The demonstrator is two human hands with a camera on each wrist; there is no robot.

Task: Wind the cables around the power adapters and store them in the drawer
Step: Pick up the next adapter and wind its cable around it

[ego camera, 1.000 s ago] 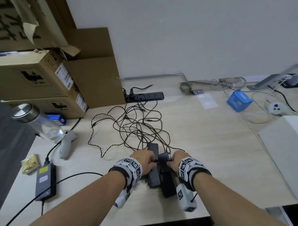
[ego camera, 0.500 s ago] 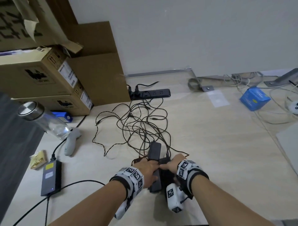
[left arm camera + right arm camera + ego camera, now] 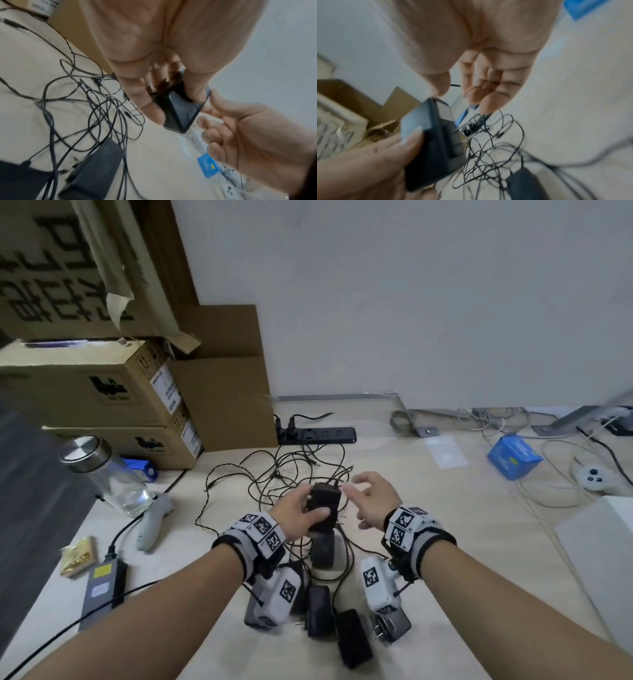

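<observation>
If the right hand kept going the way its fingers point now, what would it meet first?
Probably the black adapter gripped by the left hand: the right hand is open beside it, fingertips toward its top corner. Depth is unclear.

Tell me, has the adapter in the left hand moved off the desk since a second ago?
Yes. The left hand has lifted the black adapter off the desk, toward the power strip; other adapters stay on the desk.

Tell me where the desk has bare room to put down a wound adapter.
Bare desk lies right of the right hand, before the blue box. It is crowded at the cable tangle near the power strip and among the adapters on the desk. The left hand grips one adapter.
</observation>
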